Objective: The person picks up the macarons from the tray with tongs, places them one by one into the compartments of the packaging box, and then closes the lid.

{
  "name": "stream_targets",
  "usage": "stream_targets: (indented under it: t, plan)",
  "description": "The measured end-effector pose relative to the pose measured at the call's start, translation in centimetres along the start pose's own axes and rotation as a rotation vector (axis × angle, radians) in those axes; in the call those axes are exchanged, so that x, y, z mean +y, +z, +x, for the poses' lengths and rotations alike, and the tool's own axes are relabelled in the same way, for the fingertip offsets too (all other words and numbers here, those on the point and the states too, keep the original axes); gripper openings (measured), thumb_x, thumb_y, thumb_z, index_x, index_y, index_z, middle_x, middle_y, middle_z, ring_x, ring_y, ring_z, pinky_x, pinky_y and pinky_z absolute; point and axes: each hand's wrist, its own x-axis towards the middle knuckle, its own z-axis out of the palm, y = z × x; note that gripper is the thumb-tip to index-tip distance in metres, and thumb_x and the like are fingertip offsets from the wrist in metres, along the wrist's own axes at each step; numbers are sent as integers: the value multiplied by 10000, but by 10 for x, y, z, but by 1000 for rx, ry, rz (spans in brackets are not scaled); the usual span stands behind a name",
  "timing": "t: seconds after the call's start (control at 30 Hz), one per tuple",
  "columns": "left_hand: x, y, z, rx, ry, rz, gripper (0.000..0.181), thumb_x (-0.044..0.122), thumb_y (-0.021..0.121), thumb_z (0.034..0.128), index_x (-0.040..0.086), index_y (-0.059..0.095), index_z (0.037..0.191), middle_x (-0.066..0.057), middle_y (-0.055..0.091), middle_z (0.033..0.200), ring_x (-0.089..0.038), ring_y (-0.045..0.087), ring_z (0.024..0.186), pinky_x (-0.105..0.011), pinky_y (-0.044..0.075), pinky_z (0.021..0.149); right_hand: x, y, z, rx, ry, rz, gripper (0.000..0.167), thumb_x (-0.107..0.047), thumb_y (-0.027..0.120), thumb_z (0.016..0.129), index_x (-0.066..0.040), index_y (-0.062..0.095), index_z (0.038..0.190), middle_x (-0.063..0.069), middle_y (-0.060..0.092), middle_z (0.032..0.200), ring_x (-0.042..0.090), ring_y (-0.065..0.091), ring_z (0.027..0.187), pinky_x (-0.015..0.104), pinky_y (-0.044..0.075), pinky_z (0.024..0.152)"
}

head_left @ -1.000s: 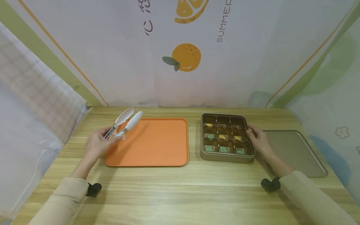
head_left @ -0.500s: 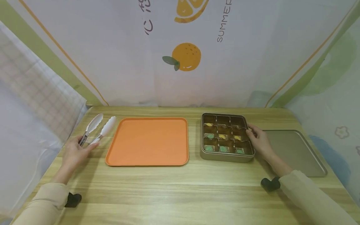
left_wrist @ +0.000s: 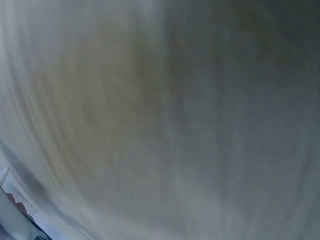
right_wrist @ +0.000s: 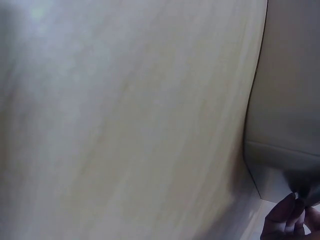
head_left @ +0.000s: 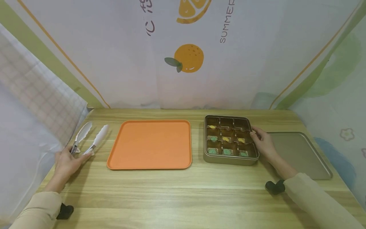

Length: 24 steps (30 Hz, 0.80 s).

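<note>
At the left side of the table my left hand [head_left: 66,163] holds a pair of tongs [head_left: 98,136] with pale scalloped tips. The tong arms are spread apart and point away from me; whether they touch the table I cannot tell. My right hand [head_left: 265,144] grips the right side of a square metal tin [head_left: 231,160], thumb at the rim. Its brown divider insert has small compartments, several with green or yellow pieces [head_left: 227,152] in them, others in the back row with none seen. In the right wrist view, fingertips [right_wrist: 282,210] meet the tin's wall [right_wrist: 285,120].
An orange tray [head_left: 151,146] lies between the tongs and the tin. Right of the tin lies a flat metal lid [head_left: 297,156], partly behind my right forearm. A printed curtain [head_left: 228,73] hangs behind the wooden table [head_left: 171,203].
My left hand has carried the tongs left, from over the orange tray's left edge to the table's left side. My right hand and the tin have stayed in place.
</note>
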Motion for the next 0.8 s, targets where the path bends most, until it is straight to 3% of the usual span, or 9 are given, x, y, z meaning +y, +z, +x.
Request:
stream_targets:
  t: [0.2,0.37,0.6,0.73,0.8]
  plan:
    - [2,0,-1,-24,5,-17,683,380,680,844,-144,412,1191,-245,406,878,-438,269,982,-425,286,715,2,0,-1,5,-13,-1,498,-226,403,1015,112,360,1379,209,537,968,35,472,739,205,437,596]
    - [0,0,-4,0,21,-63,705,359,711,820,-126,419,1241,-255,420,872,-433,278,988,-466,289,744,2,0,0,-3,-4,0,503,-237,403,1016,104,359,1384,228,549,988,70,494,774,199,444,620]
    - [-6,-1,-7,-5,-23,-60,780,378,718,803,-152,383,1266,-333,394,1002,-480,279,1020,-564,299,811,-1,0,1,-39,26,2,528,-275,393,1017,86,343,1399,223,538,1021,151,506,818,222,453,628]
    - [-1,-4,-7,-27,-43,-42,882,446,702,798,-169,310,1293,-423,306,1177,-539,226,1123,-625,281,850,-2,-1,-1,-67,47,31,561,-305,370,1022,80,296,1422,310,492,1203,366,519,1032,408,486,833]
    - [7,-5,-6,6,-36,-39,927,457,682,810,-178,255,1333,-458,230,1261,-575,178,1181,-647,238,890,0,-3,-2,-80,54,62,584,-324,361,1023,85,270,1430,342,410,1332,476,426,1187,543,404,951]
